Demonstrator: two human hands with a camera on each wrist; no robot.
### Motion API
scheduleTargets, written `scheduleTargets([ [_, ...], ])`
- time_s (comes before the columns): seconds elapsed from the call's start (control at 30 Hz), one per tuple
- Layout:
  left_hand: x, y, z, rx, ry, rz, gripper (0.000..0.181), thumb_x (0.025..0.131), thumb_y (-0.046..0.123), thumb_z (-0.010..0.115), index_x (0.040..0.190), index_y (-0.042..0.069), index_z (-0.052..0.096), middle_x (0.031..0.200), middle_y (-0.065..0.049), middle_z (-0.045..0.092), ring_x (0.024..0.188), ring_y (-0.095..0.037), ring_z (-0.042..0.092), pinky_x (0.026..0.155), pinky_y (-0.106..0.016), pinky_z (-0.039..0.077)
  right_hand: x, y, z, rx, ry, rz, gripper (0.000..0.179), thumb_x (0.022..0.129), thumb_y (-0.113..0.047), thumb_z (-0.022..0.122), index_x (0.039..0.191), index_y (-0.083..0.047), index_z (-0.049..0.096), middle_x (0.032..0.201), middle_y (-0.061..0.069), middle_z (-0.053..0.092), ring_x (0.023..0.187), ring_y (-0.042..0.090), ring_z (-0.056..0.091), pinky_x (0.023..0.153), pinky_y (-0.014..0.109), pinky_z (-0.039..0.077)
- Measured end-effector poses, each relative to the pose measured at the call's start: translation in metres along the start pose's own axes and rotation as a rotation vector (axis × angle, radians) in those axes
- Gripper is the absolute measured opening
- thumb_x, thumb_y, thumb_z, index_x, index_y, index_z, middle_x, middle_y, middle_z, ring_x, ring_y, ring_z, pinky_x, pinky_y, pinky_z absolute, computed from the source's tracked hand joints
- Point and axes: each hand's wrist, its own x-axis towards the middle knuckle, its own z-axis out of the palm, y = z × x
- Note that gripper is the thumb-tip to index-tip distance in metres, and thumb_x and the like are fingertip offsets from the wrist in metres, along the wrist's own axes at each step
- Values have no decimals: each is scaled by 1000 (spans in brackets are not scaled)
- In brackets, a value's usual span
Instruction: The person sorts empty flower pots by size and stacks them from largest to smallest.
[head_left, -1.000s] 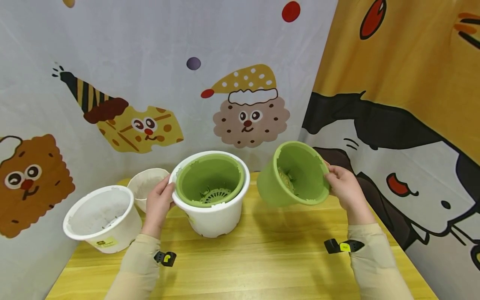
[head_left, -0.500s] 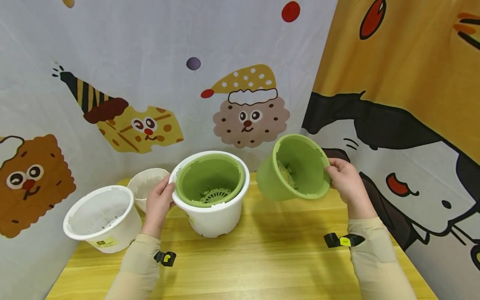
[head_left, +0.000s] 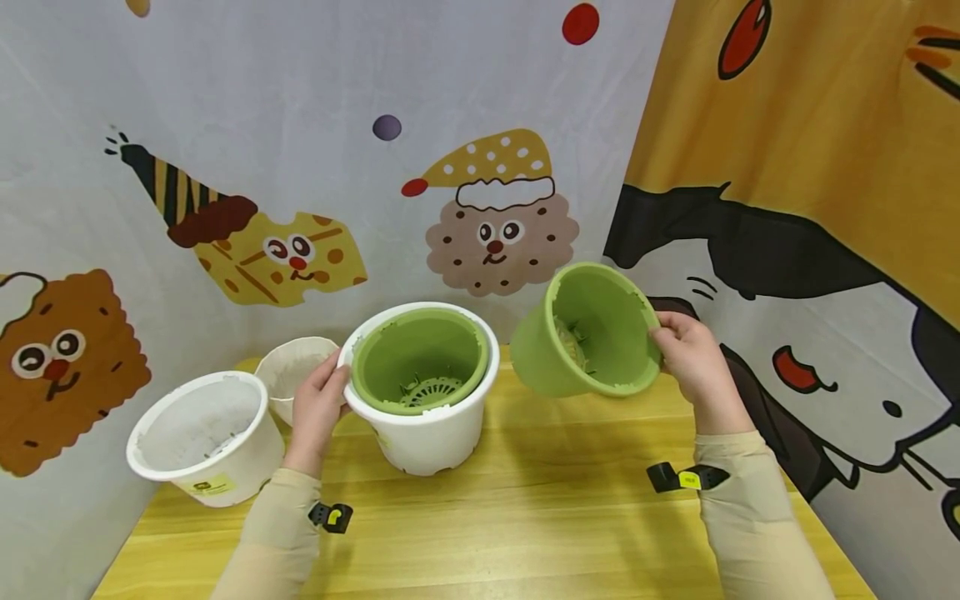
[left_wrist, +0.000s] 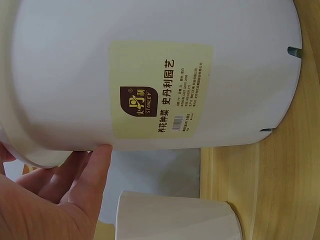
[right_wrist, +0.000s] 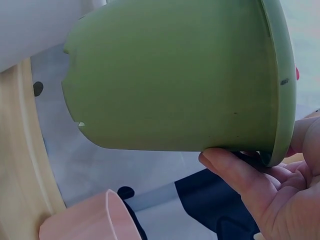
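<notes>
My left hand grips the left rim of a white flowerpot standing upright on the table. Inside that pot sits a green flowerpot, its slotted bottom showing. To the right, my right hand holds another green flowerpot by its rim, thumb over the edge and fingers on the outer wall. This pot hangs above the table, tipped sideways with its mouth facing right. In the left wrist view, the white pot's yellow label shows.
A second white pot with a label stands at the left of the wooden table. Behind it is a cream pot. The right wrist view shows a pink container. A printed curtain hangs close behind.
My right hand has raised the green flowerpot slightly, with its mouth still facing right. My left hand and the white flowerpot have stayed in place.
</notes>
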Motion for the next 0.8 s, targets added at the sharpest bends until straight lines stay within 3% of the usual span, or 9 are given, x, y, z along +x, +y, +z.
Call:
scheduleTargets([
  [0.8,3,-4,0,-34,0,28,48,103,22,49,149,9,44,148,-13,46,86,0,61,73,-21,58,6,-13,-1,-8,20,-8,46,106,-17,35,138,16,43,117,32,56,77,4,62,67,20,57],
])
